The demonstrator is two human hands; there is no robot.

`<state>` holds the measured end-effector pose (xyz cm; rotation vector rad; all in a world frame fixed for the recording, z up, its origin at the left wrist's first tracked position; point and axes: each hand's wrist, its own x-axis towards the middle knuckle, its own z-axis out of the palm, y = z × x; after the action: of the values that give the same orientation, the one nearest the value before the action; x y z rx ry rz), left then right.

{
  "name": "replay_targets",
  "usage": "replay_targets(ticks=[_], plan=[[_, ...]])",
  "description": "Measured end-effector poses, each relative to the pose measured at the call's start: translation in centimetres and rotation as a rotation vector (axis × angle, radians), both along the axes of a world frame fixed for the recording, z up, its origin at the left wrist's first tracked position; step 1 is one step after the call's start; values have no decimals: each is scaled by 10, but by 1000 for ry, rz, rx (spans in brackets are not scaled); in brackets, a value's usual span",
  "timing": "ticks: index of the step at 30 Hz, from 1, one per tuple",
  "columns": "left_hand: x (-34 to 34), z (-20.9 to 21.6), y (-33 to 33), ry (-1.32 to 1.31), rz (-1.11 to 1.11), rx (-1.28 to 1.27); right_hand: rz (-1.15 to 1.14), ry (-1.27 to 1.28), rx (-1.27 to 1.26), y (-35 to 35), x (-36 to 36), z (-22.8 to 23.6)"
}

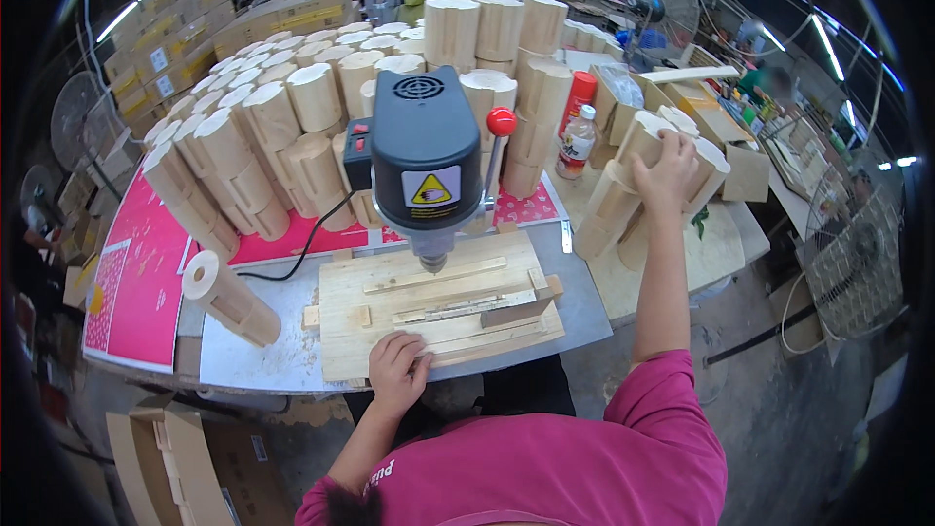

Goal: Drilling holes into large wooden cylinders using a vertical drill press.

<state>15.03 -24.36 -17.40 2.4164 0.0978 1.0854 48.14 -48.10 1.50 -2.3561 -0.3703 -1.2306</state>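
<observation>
On the right side of the bench, my right hand [670, 170] is closed around the upper part of a pale wooden cylinder [635, 143], among a small group of similar cylinders. The fingers reach over its top. My left hand [397, 370] lies on the near edge of a wooden jig board [343, 331], fingers spread and holding nothing. Strips and a thin upright wooden piece [516, 314] are fixed on that board. Above it hangs the dark head of a drill press [429, 141], with a red-knobbed lever [501, 122]. The chuck [431, 258] is over the board; no workpiece lies beneath it.
A lone cylinder with a hole in its top [234, 300] stands left of the board. Stacked cylinders [317, 97] fill the bench behind. A bottle [577, 144] and red can [581, 93] stand right of the drill. An open carton [180, 468] sits below left.
</observation>
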Motion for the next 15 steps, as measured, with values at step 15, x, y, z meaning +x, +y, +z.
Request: replay_targets(ticks=[15], plan=[[10,-2,6,-20,82,-297,210,-388,120,42,-7,47]])
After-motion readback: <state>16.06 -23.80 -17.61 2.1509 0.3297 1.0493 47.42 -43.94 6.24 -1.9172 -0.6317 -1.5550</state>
